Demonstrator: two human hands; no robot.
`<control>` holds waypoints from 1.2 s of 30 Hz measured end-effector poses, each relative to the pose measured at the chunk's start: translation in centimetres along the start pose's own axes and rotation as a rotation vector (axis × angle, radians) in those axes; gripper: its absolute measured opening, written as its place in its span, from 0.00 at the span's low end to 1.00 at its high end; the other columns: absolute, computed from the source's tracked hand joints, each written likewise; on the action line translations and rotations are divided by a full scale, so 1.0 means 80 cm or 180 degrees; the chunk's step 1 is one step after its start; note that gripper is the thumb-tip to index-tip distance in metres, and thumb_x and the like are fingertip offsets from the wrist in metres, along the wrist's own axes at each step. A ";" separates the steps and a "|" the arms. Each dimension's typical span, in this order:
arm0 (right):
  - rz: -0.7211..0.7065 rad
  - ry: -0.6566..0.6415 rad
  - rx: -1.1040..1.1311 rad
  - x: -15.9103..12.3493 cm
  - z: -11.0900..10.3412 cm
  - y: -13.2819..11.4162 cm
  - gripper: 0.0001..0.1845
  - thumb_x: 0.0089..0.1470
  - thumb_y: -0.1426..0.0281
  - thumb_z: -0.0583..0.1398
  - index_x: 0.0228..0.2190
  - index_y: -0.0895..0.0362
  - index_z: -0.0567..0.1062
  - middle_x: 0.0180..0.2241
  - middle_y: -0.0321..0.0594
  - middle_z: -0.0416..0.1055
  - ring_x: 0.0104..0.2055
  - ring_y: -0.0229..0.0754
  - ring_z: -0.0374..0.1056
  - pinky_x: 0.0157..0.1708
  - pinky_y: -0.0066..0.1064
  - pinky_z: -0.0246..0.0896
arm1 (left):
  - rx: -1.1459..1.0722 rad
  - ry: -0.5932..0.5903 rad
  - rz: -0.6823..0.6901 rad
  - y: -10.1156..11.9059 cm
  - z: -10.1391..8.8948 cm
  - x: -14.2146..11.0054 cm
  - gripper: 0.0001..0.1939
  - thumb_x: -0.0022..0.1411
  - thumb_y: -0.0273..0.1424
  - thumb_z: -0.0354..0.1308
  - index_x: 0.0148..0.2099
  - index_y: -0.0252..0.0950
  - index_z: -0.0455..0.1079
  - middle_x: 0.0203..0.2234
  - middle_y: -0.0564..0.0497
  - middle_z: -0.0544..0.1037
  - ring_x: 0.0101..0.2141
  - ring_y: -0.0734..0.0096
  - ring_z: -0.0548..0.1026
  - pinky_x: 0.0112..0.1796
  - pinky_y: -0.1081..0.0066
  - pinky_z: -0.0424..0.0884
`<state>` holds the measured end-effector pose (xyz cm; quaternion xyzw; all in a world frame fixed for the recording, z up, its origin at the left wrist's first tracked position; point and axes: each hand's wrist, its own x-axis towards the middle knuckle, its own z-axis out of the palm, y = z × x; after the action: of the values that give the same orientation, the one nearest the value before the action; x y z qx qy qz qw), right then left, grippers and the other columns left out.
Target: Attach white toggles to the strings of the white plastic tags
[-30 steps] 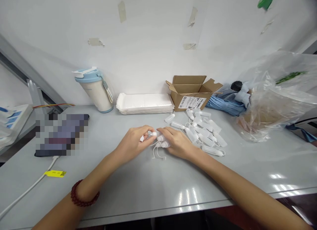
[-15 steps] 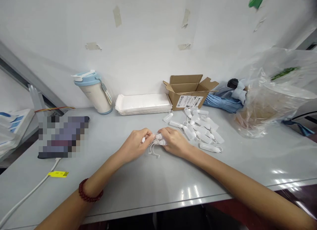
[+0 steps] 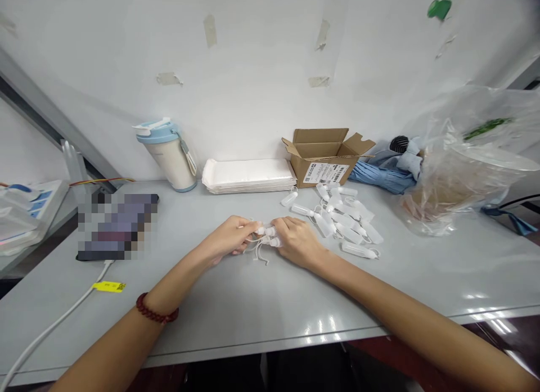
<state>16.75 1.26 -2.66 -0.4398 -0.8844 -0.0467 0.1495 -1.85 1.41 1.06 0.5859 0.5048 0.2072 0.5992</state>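
Note:
Over the grey table, my right hand (image 3: 295, 238) is wrapped round several small translucent squeeze bottles (image 3: 270, 238), their white necks and thin cap straps pointing left. My left hand (image 3: 233, 234) meets it there, thumb and fingers pinched at the neck end of the bunch. What exactly the left fingers grip, a cap or a bottle neck, is partly hidden. White cap straps (image 3: 260, 255) dangle below the fingers. To the right lies a loose heap of similar bottles (image 3: 346, 222) with tethered caps.
Behind the hands are a stack of white envelopes (image 3: 251, 178) and an open cardboard box (image 3: 323, 161). A tumbler (image 3: 171, 161) and a pixelated phone (image 3: 120, 226) on a cable stand left. Blue cloth (image 3: 382, 175) and a clear plastic bag (image 3: 447, 195) lie right.
My left hand has turned and drawn slightly left, showing more of the bottle necks. My right hand keeps its hold on the bunch. The camera view has shifted a little.

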 end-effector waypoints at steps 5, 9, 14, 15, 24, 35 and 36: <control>0.0089 -0.0014 0.0031 0.000 -0.003 0.002 0.08 0.48 0.78 0.56 0.33 0.59 0.67 0.31 0.46 0.73 0.32 0.44 0.67 0.28 0.30 0.51 | 0.0187 -0.0062 0.0175 0.002 0.005 -0.001 0.17 0.56 0.44 0.54 0.26 0.36 0.58 0.16 0.60 0.55 0.16 0.82 0.53 0.18 0.77 0.48; 0.0110 -0.0036 0.0020 0.000 -0.007 0.004 0.09 0.46 0.79 0.56 0.34 0.60 0.67 0.32 0.46 0.73 0.33 0.44 0.68 0.28 0.30 0.51 | -0.0312 -0.0054 -0.0199 0.000 0.015 0.003 0.19 0.58 0.44 0.50 0.23 0.37 0.53 0.15 0.61 0.52 0.14 0.84 0.48 0.17 0.77 0.45; 0.0139 -0.0016 0.0023 0.001 -0.010 0.005 0.09 0.47 0.79 0.56 0.34 0.59 0.66 0.33 0.45 0.73 0.33 0.44 0.68 0.28 0.29 0.50 | -0.0092 0.0166 -0.0061 0.003 0.018 0.001 0.19 0.55 0.47 0.53 0.28 0.36 0.58 0.16 0.61 0.54 0.15 0.83 0.51 0.16 0.78 0.45; 0.0126 -0.0009 0.0030 0.001 -0.010 0.006 0.09 0.47 0.79 0.56 0.34 0.58 0.65 0.32 0.45 0.73 0.33 0.44 0.68 0.28 0.29 0.51 | -0.0018 0.0193 0.0055 0.003 0.019 0.000 0.18 0.55 0.47 0.55 0.29 0.37 0.59 0.16 0.61 0.54 0.15 0.83 0.52 0.16 0.78 0.46; 0.0140 0.0264 -0.0004 0.002 -0.011 0.017 0.10 0.47 0.79 0.55 0.34 0.58 0.66 0.32 0.45 0.72 0.33 0.44 0.66 0.29 0.30 0.51 | -0.0092 0.0199 0.0160 -0.001 0.016 0.004 0.22 0.55 0.52 0.52 0.30 0.36 0.61 0.17 0.60 0.53 0.15 0.83 0.49 0.17 0.77 0.45; 0.0064 0.0329 -0.0140 0.001 -0.015 0.018 0.15 0.41 0.82 0.55 0.35 0.58 0.66 0.34 0.45 0.72 0.34 0.45 0.66 0.31 0.31 0.53 | -0.0267 0.0338 0.0107 -0.002 0.020 0.006 0.22 0.55 0.51 0.53 0.31 0.35 0.64 0.18 0.60 0.52 0.16 0.84 0.49 0.17 0.78 0.44; 0.0067 0.0362 -0.0158 0.001 -0.015 0.019 0.15 0.41 0.82 0.55 0.35 0.58 0.66 0.34 0.46 0.72 0.34 0.45 0.66 0.31 0.31 0.53 | -0.0290 0.0295 0.0163 -0.002 0.020 0.006 0.20 0.54 0.49 0.55 0.31 0.35 0.63 0.18 0.60 0.53 0.16 0.84 0.50 0.17 0.78 0.44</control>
<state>18.16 1.94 -1.61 -0.4493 -0.8683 -0.0919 0.1890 -0.36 0.98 0.43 0.5606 0.5069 0.2720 0.5957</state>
